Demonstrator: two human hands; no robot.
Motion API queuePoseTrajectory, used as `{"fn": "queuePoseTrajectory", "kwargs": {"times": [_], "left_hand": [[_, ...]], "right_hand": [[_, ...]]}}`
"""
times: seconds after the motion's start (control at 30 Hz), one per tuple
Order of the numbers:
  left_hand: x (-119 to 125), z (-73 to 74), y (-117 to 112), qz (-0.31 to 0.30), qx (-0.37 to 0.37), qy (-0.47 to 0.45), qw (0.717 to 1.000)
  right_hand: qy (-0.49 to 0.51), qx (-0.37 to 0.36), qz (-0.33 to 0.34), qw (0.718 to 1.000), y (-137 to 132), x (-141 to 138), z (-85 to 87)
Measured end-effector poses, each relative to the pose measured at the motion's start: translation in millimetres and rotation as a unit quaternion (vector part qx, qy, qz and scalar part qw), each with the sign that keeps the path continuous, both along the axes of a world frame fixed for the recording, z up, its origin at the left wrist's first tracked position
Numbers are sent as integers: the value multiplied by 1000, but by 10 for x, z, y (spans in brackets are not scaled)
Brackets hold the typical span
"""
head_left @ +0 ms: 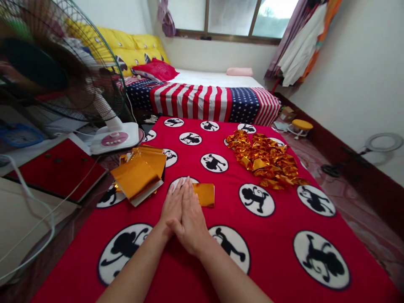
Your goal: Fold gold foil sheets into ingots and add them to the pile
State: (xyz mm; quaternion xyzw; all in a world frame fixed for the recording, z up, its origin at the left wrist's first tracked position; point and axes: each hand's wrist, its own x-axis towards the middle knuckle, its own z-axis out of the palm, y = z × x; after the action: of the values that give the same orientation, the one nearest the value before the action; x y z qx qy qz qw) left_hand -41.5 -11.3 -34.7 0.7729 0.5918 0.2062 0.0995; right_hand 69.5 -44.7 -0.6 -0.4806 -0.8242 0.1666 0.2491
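A small folded piece of gold foil paper [205,195] lies on the red cloth, its right part showing. My right hand [192,216] rests flat over its left part, fingers stretched forward and held side by side. Close against it, my left hand [172,205] also lies with straight fingers, partly covered by the right hand and its thumb. What is under the palms is hidden. To the left sits a loose stack of gold foil sheets [140,172] with pale undersides. A heap of folded gold foil pieces [265,158] spreads at the back right.
The red cloth [274,252] with monkey circles covers the surface before me. A fan [118,136] stands at the left beside a dark red board [59,168]. Behind is a bed [202,101]; a yellow stool [302,124] and a ring light [383,142] stand right.
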Motion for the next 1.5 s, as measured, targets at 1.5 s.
{"fn": "queuePoseTrajectory", "kwargs": {"times": [1.5], "left_hand": [[246,124,279,128,-67,-511,847]], "right_hand": [[583,-154,-157,782,661,716,-226]]}}
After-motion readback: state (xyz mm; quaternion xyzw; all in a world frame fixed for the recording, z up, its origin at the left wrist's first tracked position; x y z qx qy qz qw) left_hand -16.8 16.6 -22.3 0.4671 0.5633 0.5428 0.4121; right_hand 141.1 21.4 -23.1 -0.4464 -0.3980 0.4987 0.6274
